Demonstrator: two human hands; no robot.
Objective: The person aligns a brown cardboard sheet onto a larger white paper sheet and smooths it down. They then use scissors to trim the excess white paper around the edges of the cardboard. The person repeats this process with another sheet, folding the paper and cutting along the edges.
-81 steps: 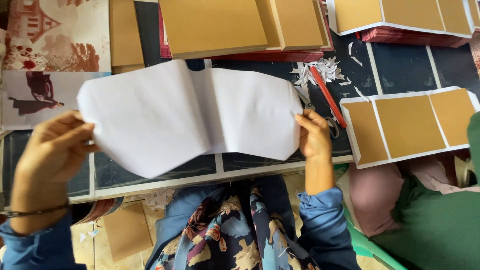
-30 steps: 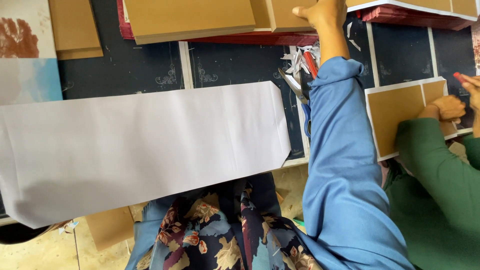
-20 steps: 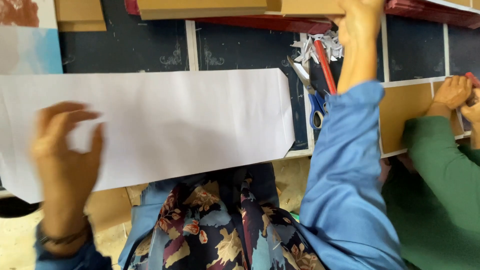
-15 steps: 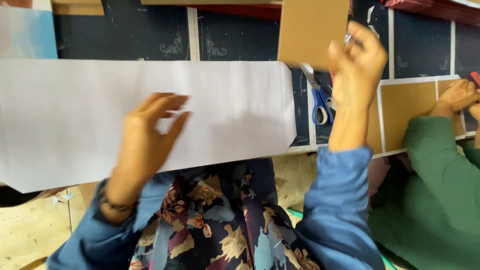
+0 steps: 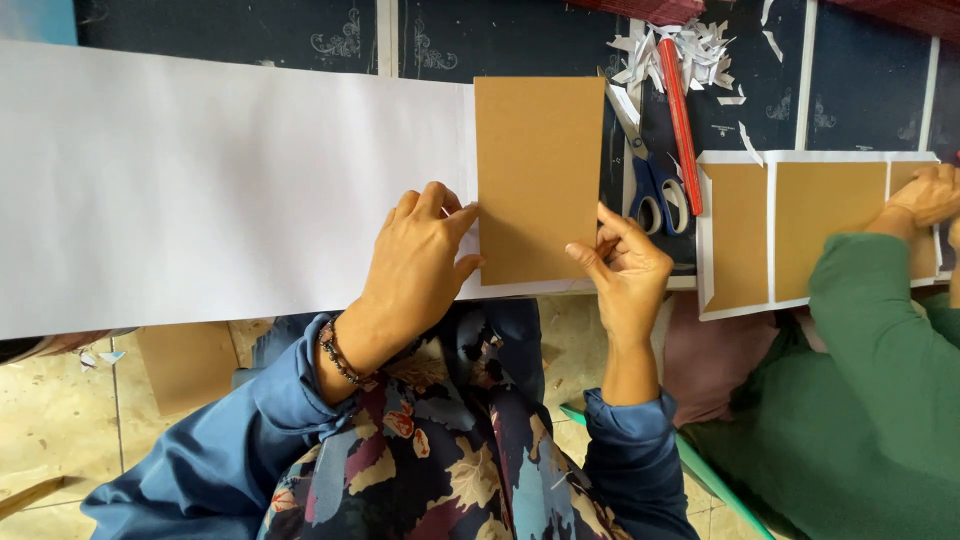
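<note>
A long white paper sheet [image 5: 220, 190] lies flat across the dark table. A brown cardboard rectangle [image 5: 538, 175] rests on the sheet's right end. My left hand [image 5: 420, 255] presses on the paper, its fingertips against the cardboard's left edge. At the cardboard's lower right edge my right hand [image 5: 625, 265] pinches the board with thumb and fingers.
Blue-handled scissors [image 5: 648, 170] and a red stick [image 5: 680, 120] lie right of the cardboard, with white paper scraps [image 5: 680, 45] above. Another person in a green sleeve [image 5: 860, 330] presses cardboard panels on white paper [image 5: 800, 230] at the right. A cardboard piece [image 5: 185, 365] lies on the floor.
My right hand reached to the far stack, brought back a brown cardboard rectangle and set it on the paper's right end. My left hand came in and now presses beside it.
</note>
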